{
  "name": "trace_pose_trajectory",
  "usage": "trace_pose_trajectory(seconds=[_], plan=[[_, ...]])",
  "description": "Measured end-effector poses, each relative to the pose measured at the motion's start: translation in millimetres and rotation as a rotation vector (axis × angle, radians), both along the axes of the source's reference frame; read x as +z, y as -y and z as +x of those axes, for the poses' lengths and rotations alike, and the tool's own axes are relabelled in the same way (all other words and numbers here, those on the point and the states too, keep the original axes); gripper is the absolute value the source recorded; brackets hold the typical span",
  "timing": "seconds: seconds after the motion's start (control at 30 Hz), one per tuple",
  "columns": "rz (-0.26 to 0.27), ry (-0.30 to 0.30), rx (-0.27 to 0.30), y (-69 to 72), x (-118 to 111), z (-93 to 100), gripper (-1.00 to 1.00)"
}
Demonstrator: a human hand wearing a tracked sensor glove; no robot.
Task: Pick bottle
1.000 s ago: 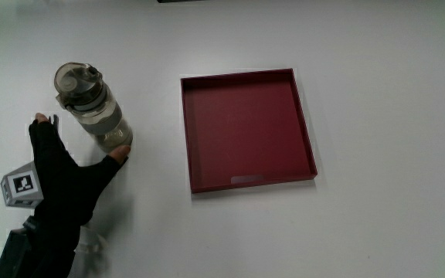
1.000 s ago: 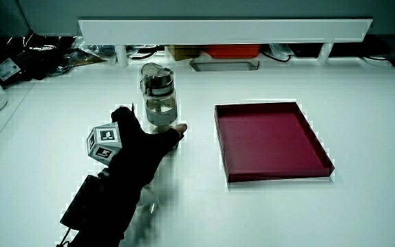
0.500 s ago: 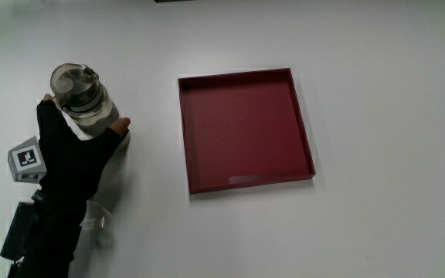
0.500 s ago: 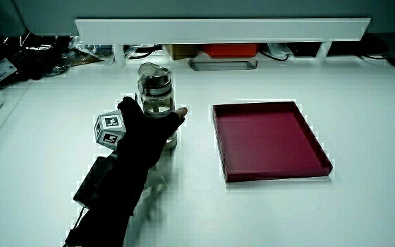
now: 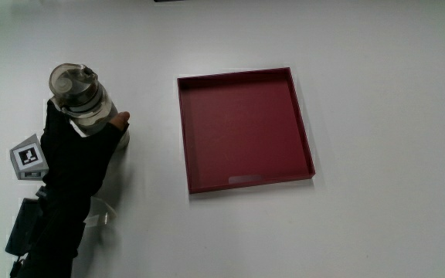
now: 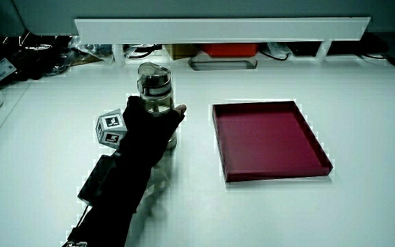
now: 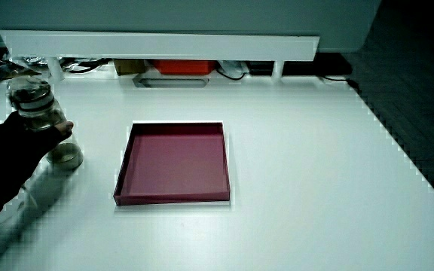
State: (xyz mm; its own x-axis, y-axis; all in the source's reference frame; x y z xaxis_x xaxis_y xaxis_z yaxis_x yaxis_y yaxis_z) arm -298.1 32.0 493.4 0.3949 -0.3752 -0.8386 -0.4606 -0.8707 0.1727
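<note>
clear plastic bottle (image 5: 83,99) stands upright on the white tabletop (image 5: 385,116), long axis vertical, its grey cap (image 6: 153,76) pointing up; whether anything is inside it i cannot tell. it sits well in from the tabletop's edges, beside the red tray (image 5: 243,130), apart from it. the tray is square and shallow, lying flat with nothing in it. my hands (image 5: 78,150) wrap the bottle's lower body from my own side, fingers curled around it, thumb tip (image 6: 180,110) showing against the wall nearest the tray. the patterned cube (image 5: 28,157) rides on the glove's back.
</note>
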Motion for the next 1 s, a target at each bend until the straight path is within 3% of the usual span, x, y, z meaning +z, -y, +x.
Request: trace_pose_trajectory(seconds=[0.03, 0.37, 0.43, 0.47, 0.63, 0.77, 0.8, 0.83, 0.93, 0.97, 1.0], plan=[[-0.014, 0.0, -0.012, -0.6, -1.1, 0.1, 0.5], [0.062, 0.044, -0.03, -5.7, -3.7, -0.1, 1.0], [0.045, 0.064, -0.037, -6.3, -4.5, -0.8, 1.0], [0.076, 0.071, -0.021, -5.3, -3.6, -1.8, 1.0], [0.075, 0.064, -0.014, -3.7, -17.1, 2.9, 1.0], [0.138, 0.045, 0.044, 4.5, -31.4, 13.9, 1.0], [0.116, 0.065, 0.049, 6.0, -35.5, 16.9, 1.0], [0.127, 0.065, 0.058, 8.2, -40.3, 20.9, 1.0], [0.221, -0.005, 0.12, 17.3, -48.1, 33.8, 1.0], [0.206, -0.003, 0.129, 19.8, -52.7, 39.5, 1.0], [0.224, -0.035, 0.146, 23.3, -55.3, 45.1, 1.0]])
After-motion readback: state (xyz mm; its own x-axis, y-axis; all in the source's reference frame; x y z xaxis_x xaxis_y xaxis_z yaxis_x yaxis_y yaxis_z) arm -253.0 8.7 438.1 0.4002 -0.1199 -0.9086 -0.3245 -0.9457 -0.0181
